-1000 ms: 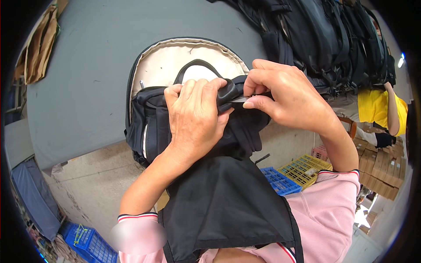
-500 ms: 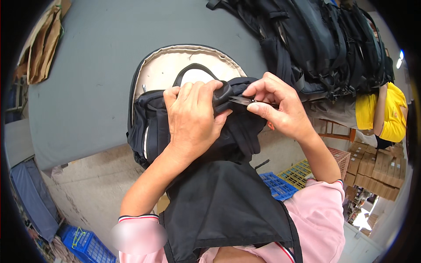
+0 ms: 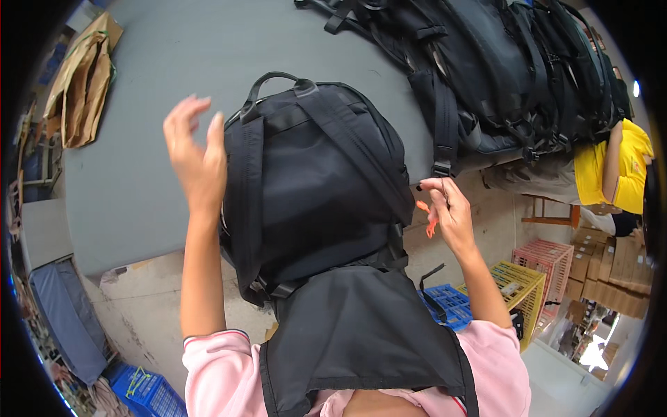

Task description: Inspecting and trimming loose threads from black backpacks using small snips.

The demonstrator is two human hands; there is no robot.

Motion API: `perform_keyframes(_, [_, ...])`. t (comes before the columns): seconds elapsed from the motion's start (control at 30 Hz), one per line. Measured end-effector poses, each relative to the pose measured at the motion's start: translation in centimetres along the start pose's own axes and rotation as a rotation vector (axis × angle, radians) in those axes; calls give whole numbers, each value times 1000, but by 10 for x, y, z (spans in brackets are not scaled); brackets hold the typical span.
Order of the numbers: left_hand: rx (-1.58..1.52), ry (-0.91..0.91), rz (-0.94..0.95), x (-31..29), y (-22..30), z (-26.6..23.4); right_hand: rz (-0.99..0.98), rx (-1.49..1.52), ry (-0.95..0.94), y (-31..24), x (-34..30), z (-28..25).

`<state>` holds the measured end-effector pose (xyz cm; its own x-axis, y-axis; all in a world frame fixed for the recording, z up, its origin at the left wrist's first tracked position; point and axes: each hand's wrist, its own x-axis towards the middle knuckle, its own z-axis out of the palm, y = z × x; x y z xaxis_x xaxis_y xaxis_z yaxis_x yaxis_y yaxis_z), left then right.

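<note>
Head view: left hand (image 3: pixel 194 156) upraised beside backpack (image 3: pixel 316 187).

Brown paper bundle (image 3: pixel 87 87) is lying at upper left of frame, by edge of grey tabletop (image 3: pixel 153 69). Black backpacks (image 3: pixel 486 69) are crowding upper right in packed row. Person in yellow top (image 3: pixel 631 167) is showing near right edge. Below, cardboard boxes (image 3: pixel 617 271) are sitting stacked; pink crate (image 3: pixel 549 264), yellow crate (image 3: pixel 522 283), blue crate (image 3: pixel 450 306) are standing at lower right. Second blue crate (image 3: pixel 144 389) is resting at lower left.
</note>
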<state>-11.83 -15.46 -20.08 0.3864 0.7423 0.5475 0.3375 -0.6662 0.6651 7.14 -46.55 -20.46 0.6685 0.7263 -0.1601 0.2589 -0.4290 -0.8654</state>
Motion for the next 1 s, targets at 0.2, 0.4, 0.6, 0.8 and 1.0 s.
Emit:
perform_keyframes(0.2, [-18,-218,-461,-113,0,-82,100,177,4,49,-18,22])
perform_keyframes(0.4, [39,-203,-545,-156,12,-88,-175,-169,38,59,5,25])
perform_keyframes(0.6, [-248,-273,-760,-143,28,-94,141,330,-427,15,-21,-1])
perform_keyframes(0.8, [-768,-165,-912,-85,39,-100,181,990,-102,-34,-17,4])
perform_keyframes(1.0, [-1236,-22,-939,9,26,-91,101,1109,-67,-98,22,12])
